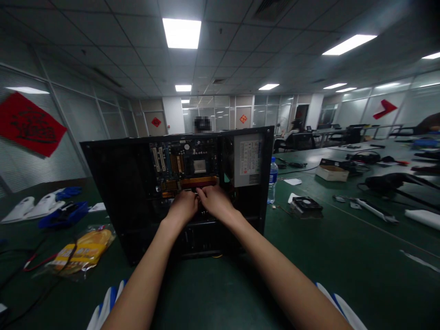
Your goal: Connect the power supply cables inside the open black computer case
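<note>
An open black computer case (113,192) lies on the green table in front of me, its motherboard (182,167) facing up. A grey power supply (249,162) with a white label sits in its right corner. My left hand (182,207) and my right hand (215,200) are side by side inside the case, just below the orange memory slots (199,182). Both hands have their fingers curled and pressed together on something at the slots that I cannot make out.
A water bottle (272,179) stands right of the case, a loose fan (305,205) beyond it. A yellow bag in clear plastic (84,250) lies front left, with blue and white gloves (55,206) behind. A cardboard box (332,172), cables and tools lie far right.
</note>
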`<state>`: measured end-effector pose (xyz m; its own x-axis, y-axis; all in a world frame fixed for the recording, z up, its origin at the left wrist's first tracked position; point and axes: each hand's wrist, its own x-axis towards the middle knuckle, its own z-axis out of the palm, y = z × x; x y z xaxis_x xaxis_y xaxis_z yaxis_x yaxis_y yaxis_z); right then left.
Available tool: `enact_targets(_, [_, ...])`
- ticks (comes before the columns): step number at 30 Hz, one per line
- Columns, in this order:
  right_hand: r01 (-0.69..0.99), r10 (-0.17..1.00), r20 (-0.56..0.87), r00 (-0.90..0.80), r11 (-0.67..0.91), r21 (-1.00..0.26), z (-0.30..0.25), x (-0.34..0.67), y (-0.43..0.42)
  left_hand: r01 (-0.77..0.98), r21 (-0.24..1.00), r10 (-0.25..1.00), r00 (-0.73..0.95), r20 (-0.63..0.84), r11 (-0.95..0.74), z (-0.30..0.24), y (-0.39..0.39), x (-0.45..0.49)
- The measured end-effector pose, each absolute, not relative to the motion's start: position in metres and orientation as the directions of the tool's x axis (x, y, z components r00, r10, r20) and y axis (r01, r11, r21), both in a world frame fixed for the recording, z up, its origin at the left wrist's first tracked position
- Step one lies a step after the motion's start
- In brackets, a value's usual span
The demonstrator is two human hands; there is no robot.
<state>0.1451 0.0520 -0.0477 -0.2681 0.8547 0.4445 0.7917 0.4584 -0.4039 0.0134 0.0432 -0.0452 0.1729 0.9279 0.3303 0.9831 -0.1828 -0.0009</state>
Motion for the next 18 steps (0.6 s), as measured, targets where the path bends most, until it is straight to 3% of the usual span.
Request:
enact_targets(8, [0.829,0.874,0.393,-0.286,0.431,-0.355,-0.046,0.148,0.053,0.980,0.011,0.940,0.185,0.286,-0.196,-0.043,0.036,0.019])
enact_targets(14, [0.835,0.900,0.292,-0.324,0.418,-0.359,-0.049,0.150,0.056,0.999,-0.047,0.936,-0.009,0.351,0.027,-0.041,0.029,0.024])
enact_targets(18, [0.779,0.887,0.234,-0.399,0.462,-0.424,-0.053,0.155,0.060,0.997,-0.008,0.929,-0.071,0.363,0.079,-0.042,0.032,0.018])
